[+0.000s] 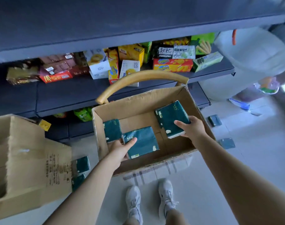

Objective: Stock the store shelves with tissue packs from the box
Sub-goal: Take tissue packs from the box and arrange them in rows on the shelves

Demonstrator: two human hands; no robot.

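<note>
Inside open cardboard box (193,103): left hand (120,150) pinched dark green tissue pack (143,142), right hand (189,127) clamped another pack (171,119). Best lifted level, clear of box walls, toward shelves (73,93).

Both my bare arms reach forward and down; left hand (118,150) fingers curled closed, thumb extended; right hand (189,127) fingers clamped shut

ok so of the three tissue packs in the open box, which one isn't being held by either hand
The far-left pack, against the box's left wall. The left hand grips the middle pack; the right hand grips the right one.
</note>
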